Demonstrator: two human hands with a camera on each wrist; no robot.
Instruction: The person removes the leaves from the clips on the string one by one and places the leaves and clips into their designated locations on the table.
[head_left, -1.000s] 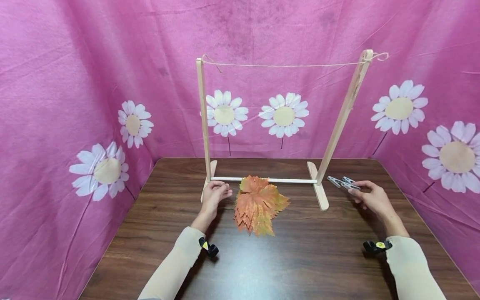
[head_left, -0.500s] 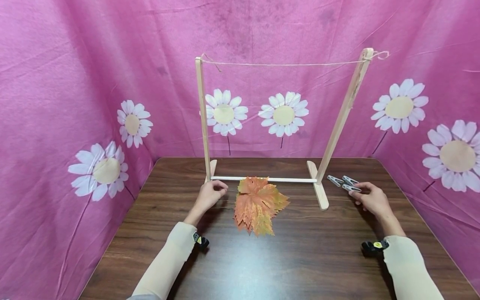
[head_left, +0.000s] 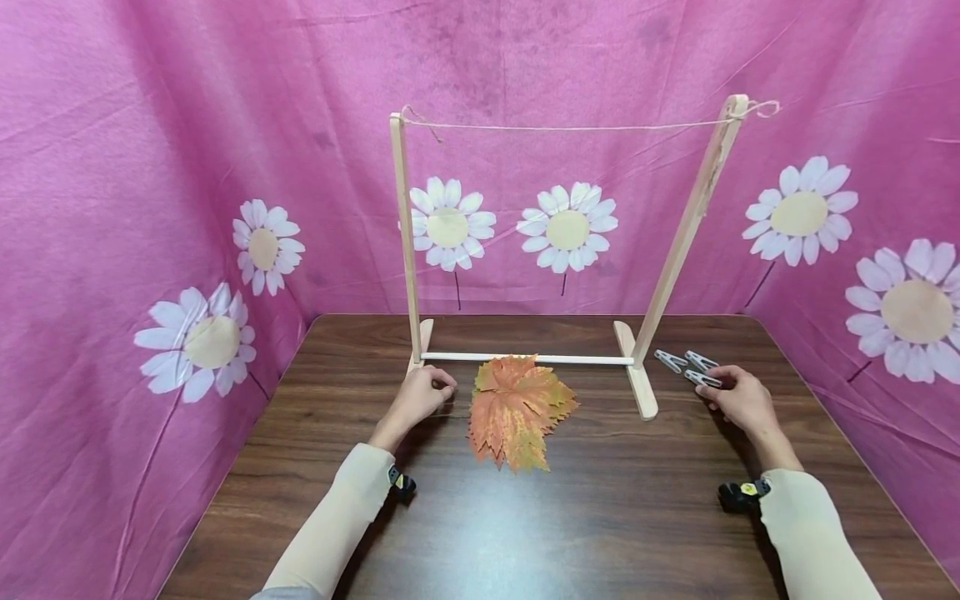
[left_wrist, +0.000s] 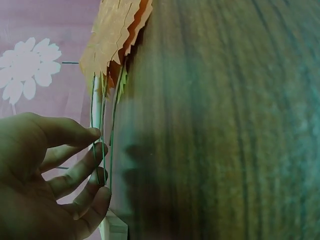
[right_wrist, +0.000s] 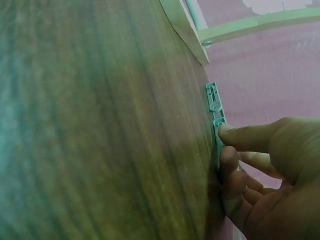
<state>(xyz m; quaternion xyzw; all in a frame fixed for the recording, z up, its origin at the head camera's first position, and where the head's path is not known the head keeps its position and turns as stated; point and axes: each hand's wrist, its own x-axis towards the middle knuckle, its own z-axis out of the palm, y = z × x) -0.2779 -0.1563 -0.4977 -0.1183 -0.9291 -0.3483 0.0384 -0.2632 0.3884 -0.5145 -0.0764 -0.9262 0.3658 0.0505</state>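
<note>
- Two hands down on the brown table (head_left: pixel 600 517), so going left to right;
- your left hand (head_left: pixel 423 394) sits just left of the pile of orange leaves (head_left: pixel 519 408); the left wrist view shows the fingers (left_wrist: pixel 75 172) curled round the thin green stems (left_wrist: pixel 102 145), so you've got hold of them;
- wooden frame (head_left: pixel 408 242) with its string (head_left: pixel 570 128) stands right behind the pile; nothing hanging on it;
- your right hand (head_left: pixel 738 398) is over by the grey clothespins (head_left: pixel 688 367), thumb and fingertips (right_wrist: pixel 230 160) pinching the nearest one;
- looks like the pick-up step to me; next you'd need to tease one leaf free of the stack and lift both up to the string.
</note>
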